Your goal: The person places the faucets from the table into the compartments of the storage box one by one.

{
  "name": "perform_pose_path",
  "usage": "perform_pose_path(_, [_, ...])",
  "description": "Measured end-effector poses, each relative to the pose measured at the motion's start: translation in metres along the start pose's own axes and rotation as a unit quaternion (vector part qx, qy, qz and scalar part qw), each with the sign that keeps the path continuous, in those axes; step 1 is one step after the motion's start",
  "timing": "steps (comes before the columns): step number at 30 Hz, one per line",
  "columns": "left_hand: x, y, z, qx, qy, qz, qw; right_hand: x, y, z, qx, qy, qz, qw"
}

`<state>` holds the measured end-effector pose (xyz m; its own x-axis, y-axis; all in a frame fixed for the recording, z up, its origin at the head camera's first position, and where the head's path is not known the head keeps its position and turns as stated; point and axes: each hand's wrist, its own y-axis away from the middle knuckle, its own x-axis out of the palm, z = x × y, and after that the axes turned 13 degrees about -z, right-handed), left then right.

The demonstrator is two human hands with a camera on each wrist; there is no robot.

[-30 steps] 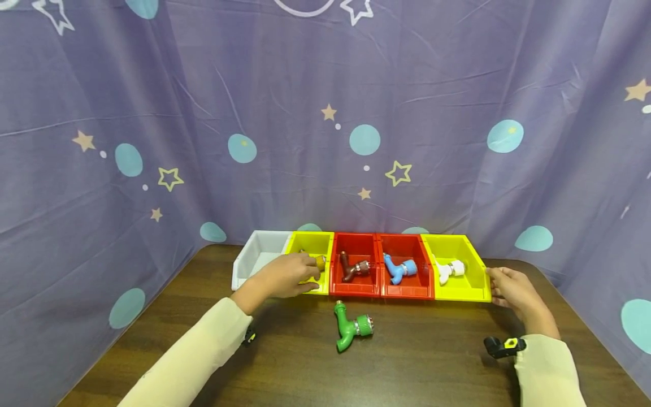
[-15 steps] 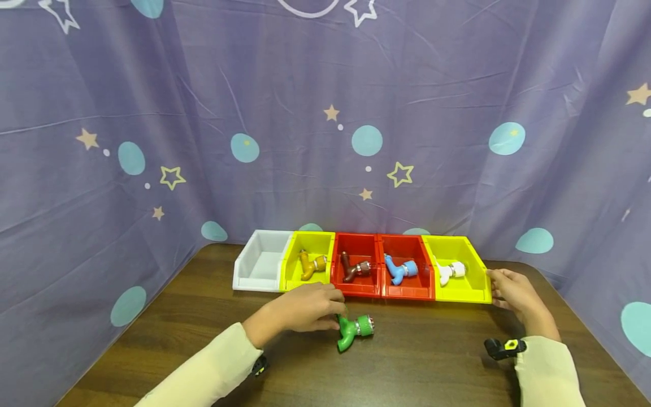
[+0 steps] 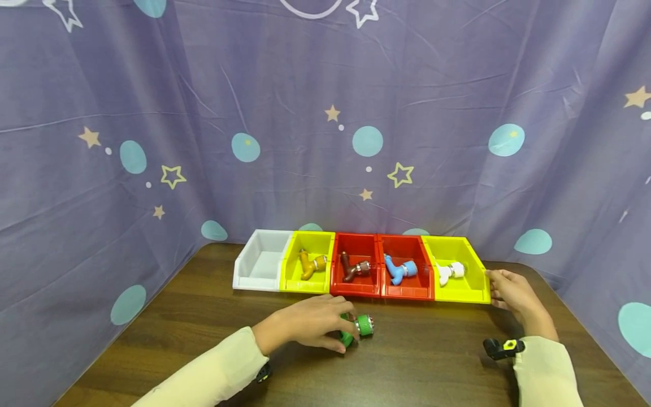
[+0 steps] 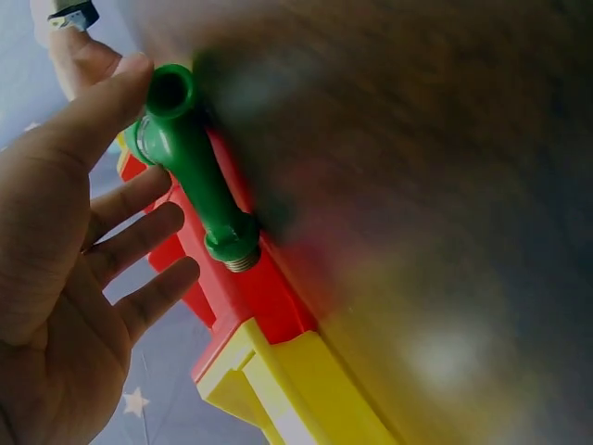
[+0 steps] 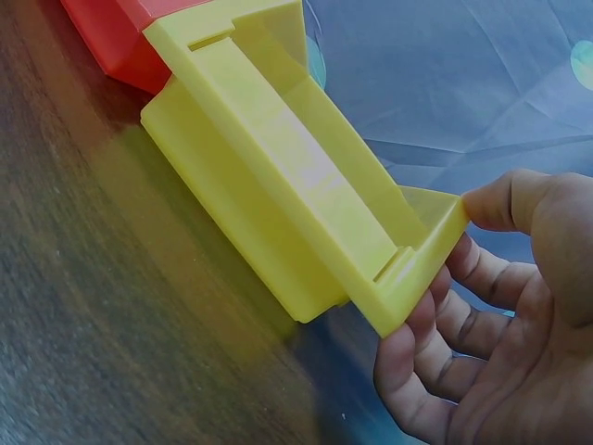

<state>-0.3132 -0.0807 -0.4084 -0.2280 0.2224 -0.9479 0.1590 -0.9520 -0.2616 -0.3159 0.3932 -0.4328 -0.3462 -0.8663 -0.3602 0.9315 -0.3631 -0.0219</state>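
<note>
A green tap [image 3: 365, 325] lies on the wooden table, partly hidden behind my left hand [image 3: 315, 322]. In the left wrist view the tap [image 4: 199, 171] shows its round spout mouth and threaded end; my thumb tip is right at the spout, and three spread fingers lie beside the body. At the right end of the row, my right hand [image 3: 516, 294] pinches the side edge of a yellow bin [image 3: 478, 291]. The right wrist view shows the thumb on one side of that bin's wall and curled fingers [image 5: 398, 357] at the other. A white tap [image 3: 451, 271] lies inside it.
Left of that bin, two red bins [image 3: 407, 293] hold a blue tap [image 3: 400, 270] and a brown tap [image 3: 353, 267]. Another yellow bin [image 3: 305, 285] contains a mustard-coloured tap [image 3: 311, 264]. A white bin [image 3: 256, 282] ends the row. A patterned curtain [image 3: 305, 141] hangs behind.
My left hand has moved from the mustard tap's yellow bin, forward and right, to the green tap on the table. My right hand stays at the bin's edge.
</note>
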Motion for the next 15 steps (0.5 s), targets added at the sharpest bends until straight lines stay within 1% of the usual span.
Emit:
perform_pose_path(9, [0.0068, -0.0002, 0.0018, -0.005, 0.001, 0.039, 0.9992, 0.0014, -0.0012, -0.0009, 0.003, -0.011, -0.002, 1.000])
perform_pose_path(15, [0.0092, -0.0034, 0.0015, -0.006, -0.013, 0.049, 0.9987, 0.0003, -0.0014, -0.0020, 0.005, -0.005, -0.001, 1.000])
